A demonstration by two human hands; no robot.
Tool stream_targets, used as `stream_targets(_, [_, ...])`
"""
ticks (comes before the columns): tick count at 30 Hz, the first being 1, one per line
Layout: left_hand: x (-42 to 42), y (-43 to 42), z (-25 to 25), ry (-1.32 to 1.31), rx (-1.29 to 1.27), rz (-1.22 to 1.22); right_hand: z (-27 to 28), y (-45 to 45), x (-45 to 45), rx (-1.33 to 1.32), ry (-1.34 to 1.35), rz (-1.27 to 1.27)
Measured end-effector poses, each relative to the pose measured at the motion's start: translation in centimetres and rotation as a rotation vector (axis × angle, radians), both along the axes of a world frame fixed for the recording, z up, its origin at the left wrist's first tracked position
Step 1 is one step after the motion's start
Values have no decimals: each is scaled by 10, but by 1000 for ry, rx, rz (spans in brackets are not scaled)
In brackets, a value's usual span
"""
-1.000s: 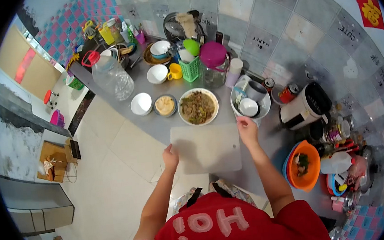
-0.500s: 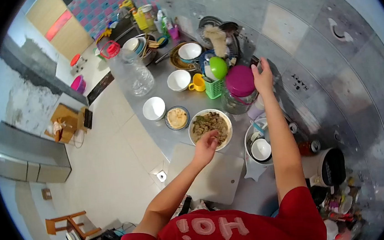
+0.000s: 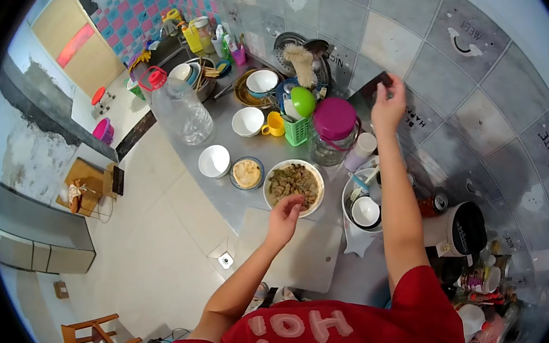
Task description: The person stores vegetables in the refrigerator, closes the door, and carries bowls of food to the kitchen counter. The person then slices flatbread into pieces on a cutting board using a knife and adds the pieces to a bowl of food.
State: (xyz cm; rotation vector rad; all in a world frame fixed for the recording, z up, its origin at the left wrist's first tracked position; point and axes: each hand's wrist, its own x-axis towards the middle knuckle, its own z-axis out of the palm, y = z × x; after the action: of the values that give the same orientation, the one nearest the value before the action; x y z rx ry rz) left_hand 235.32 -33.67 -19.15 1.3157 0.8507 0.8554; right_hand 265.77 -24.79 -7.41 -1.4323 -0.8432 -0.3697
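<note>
My right hand (image 3: pixel 388 104) is raised by the tiled wall, closed on the dark handle of a broad-bladed knife (image 3: pixel 364 97). The blade points down to the left, behind the glass jar with the purple lid (image 3: pixel 335 119). My left hand (image 3: pixel 285 217) is over the near rim of a white bowl of chopped filling (image 3: pixel 292 180), its fingers loosely bent and nothing visible in them. Below that hand lies a pale cutting board (image 3: pixel 301 254) on the counter. A small dish of dough (image 3: pixel 247 173) stands left of the filling bowl.
Empty white bowls (image 3: pixel 214 161), a yellow mug (image 3: pixel 274 125), a green basket (image 3: pixel 297 131) and a large clear bottle (image 3: pixel 181 114) stand at the left and back. On the right are a basin with small bowls (image 3: pixel 351 220), a can (image 3: pixel 434 204) and a kettle-like appliance (image 3: pixel 449 231).
My right hand has gone from the board's right edge up to the wall and now holds the knife. My left hand has moved from the board's left edge to the filling bowl. The view has turned.
</note>
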Motion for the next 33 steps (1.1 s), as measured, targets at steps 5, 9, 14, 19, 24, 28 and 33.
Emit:
stream_targets(5, [-17, -6, 9, -49, -46, -26, 89, -89, -56, 270, 19, 188])
stream_targets(9, [-24, -20, 60, -65, -318, -201, 108, -156, -94, 367, 119, 311])
stream_targets(14, [-32, -31, 89, -590, -856, -473, 66, -207, -145, 224, 308, 671])
stream_targets(19, [-55, -36, 60, -352, -993, -24, -9, -236, -188, -121, 423, 1068])
stream_targets(24, [-89, -63, -37, -291, -1138, 188, -72, -269, -183, -599, 721, 1198])
stream_targets(28, [-96, -78, -78, -203, -1179, 255, -97, -277, -183, -969, 316, 1057])
stream_targets(33, [-98, -92, -117, -158, -1151, 150, -181, -268, -199, -980, -2, 833])
